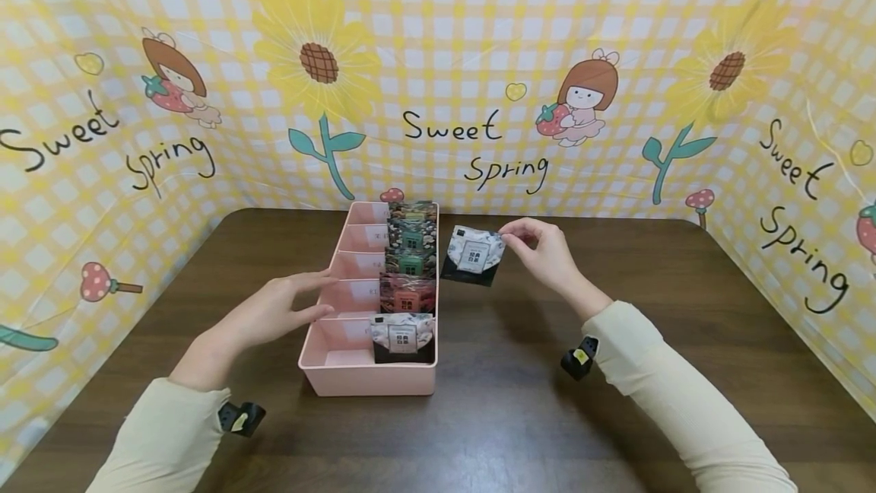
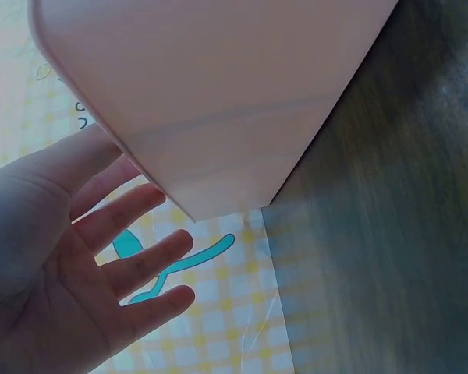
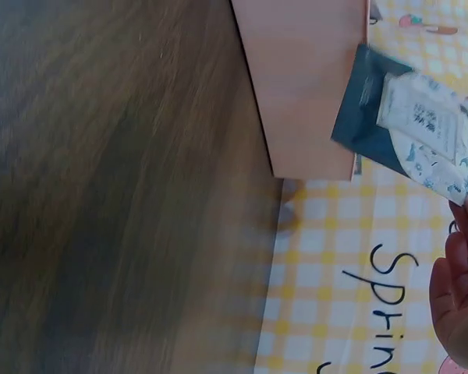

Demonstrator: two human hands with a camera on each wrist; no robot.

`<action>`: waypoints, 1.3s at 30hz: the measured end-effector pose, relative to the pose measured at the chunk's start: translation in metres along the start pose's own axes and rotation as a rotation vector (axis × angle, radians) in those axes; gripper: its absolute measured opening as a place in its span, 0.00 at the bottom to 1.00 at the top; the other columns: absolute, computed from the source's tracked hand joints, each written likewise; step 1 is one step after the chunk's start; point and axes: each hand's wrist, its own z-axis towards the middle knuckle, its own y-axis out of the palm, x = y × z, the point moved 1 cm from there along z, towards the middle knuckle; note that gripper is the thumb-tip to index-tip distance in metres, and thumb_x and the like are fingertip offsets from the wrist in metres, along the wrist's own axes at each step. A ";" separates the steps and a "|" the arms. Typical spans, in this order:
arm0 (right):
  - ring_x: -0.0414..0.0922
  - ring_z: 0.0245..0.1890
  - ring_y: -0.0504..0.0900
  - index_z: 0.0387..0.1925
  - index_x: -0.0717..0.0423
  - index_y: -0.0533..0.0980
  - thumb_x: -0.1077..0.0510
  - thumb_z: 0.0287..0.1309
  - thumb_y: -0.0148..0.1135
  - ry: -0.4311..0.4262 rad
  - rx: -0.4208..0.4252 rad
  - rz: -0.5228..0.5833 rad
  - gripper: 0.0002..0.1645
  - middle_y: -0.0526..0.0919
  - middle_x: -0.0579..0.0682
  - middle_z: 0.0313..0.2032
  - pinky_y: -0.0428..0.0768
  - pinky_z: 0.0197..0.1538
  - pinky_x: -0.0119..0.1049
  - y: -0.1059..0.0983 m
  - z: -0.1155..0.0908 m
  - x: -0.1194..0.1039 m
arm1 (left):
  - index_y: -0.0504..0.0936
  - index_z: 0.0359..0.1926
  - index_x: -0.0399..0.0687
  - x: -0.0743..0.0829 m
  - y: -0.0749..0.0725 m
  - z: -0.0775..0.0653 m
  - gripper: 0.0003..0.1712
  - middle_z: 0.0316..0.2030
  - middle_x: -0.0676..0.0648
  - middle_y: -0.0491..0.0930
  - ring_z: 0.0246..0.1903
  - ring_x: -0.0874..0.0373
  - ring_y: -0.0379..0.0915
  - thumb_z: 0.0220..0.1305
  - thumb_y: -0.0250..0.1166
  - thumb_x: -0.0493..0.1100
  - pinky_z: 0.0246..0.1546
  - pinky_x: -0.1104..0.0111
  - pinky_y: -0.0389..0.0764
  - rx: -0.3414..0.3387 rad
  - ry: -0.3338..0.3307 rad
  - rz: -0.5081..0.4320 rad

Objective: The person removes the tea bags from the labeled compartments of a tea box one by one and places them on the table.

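My right hand [image 1: 550, 257] pinches a white-and-black tea sachet [image 1: 474, 256] by its upper corner. It holds this sachet in the air just right of a long pink divided box [image 1: 369, 381]. In the right wrist view the sachet [image 3: 421, 125] hangs at a tilt from the fingertips. At the box's left rim is my left hand [image 1: 267, 310], thumb and forefinger reaching over the edge. The left wrist view shows its other fingers [image 2: 144, 261] spread loosely outside the wall. A matching white-and-black sachet [image 1: 402, 338] stands in the nearest compartment.
Behind it in the box come a red sachet [image 1: 406, 295], then green ones [image 1: 411, 261] and a dark patterned one [image 1: 412, 213] at the far end. The box stands on a brown wooden table [image 1: 520, 417]. A yellow checked cloth [image 1: 438, 59] hangs around the back and sides.
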 end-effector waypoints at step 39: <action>0.38 0.27 0.73 0.37 0.65 0.80 0.63 0.60 0.58 0.112 -0.079 -0.047 0.08 0.84 0.62 0.33 0.72 0.33 0.29 0.022 0.039 0.054 | 0.72 0.60 0.37 0.004 -0.002 -0.001 0.28 0.59 0.35 0.73 0.61 0.38 0.66 0.62 0.62 0.45 0.61 0.45 0.67 -0.004 -0.012 -0.020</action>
